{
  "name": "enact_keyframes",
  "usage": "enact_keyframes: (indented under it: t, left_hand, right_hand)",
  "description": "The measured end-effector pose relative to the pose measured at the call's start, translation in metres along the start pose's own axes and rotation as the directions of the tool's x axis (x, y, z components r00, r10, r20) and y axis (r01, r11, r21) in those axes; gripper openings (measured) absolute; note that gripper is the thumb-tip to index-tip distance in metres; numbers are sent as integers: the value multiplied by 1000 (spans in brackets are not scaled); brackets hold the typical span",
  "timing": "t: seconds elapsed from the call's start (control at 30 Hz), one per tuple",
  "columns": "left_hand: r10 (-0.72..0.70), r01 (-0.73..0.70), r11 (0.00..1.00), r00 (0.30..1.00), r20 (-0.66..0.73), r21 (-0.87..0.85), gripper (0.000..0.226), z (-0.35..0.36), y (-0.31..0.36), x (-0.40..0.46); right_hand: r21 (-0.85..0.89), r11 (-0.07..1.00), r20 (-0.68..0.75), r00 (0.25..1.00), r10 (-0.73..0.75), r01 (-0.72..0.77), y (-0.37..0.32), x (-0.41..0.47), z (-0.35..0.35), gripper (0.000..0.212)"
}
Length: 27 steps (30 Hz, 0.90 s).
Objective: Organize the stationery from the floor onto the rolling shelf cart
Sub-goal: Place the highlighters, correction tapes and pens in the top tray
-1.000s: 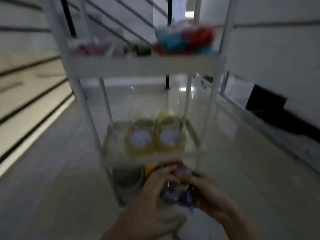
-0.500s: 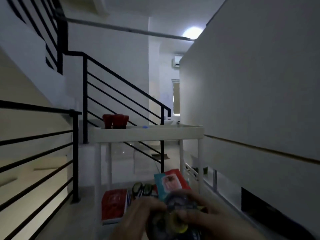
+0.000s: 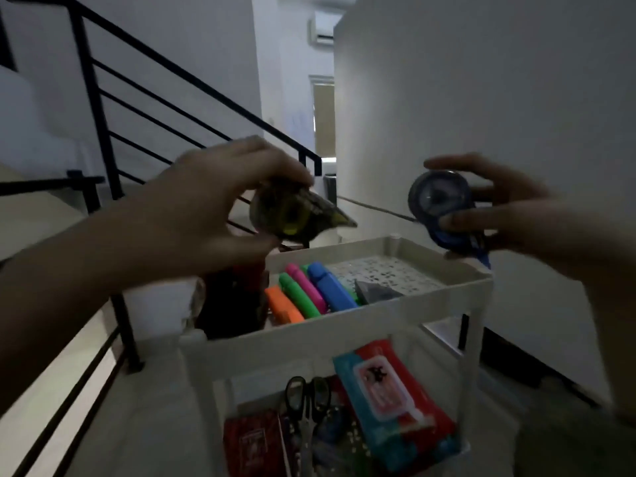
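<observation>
My left hand (image 3: 220,197) grips a yellow-and-clear correction tape dispenser (image 3: 299,215) above the back left of the white cart's top tray (image 3: 378,311). My right hand (image 3: 509,215) pinches a blue correction tape dispenser (image 3: 444,208) above the tray's right corner. In the top tray lie several highlighters (image 3: 309,294), orange, green, pink and blue, beside a dark red cup (image 3: 237,297) and a small grey item (image 3: 375,290). The shelf below holds black scissors (image 3: 306,404), a red and teal wipes pack (image 3: 392,404) and a red booklet (image 3: 254,442).
A black stair railing (image 3: 99,125) runs along the left, close to the cart. A white wall (image 3: 481,115) stands on the right, with a dark gap at its base. A pale tiled floor (image 3: 155,425) surrounds the cart.
The view rose from the cart's lower shelves to its top tray. My hands, held together low around both dispensers, have lifted and parted, one dispenser in each.
</observation>
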<state>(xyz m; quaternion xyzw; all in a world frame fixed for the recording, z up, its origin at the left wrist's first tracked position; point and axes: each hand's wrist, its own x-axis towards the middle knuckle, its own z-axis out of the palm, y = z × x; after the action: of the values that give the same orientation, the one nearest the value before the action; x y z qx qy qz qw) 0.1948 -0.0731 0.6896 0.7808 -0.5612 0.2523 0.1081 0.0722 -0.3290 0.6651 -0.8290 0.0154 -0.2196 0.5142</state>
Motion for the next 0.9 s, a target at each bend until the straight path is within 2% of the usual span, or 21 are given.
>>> enact_keyframes:
  t: [0.07,0.17,0.27,0.37,0.47,0.73,0.9]
  left_hand:
    - [25,-17,997,993,115,-73,54,0,-5,22]
    - [78,-92,995,933,350,24,49,14,-8,63]
    - [151,-189,982,867,475,33,50,35,-15,92]
    - [229,-283,959,812,537,19,52,45,-13,107]
    - [267,-343,939,755,599,13,55,58,-14,115]
    - [242,-292,956,713,658,-35,59,74,-27,120]
    - [243,-222,968,692,679,-121,60,75,-31,129]
  right_hand:
    - [-132,986,29,994,104,-99,-4,24,3,45]
    - [-341,918,141,954,264,-203,3,53,14,36]
    - [-455,859,216,908,360,-232,12,66,27,38]
    - [-483,848,246,896,369,-217,19,71,32,43]
    - [-538,825,298,876,379,-173,21,73,36,36]
    - [-570,801,353,826,440,-183,22,85,36,39]
    - [-679,727,402,777,484,-102,18,85,38,31]
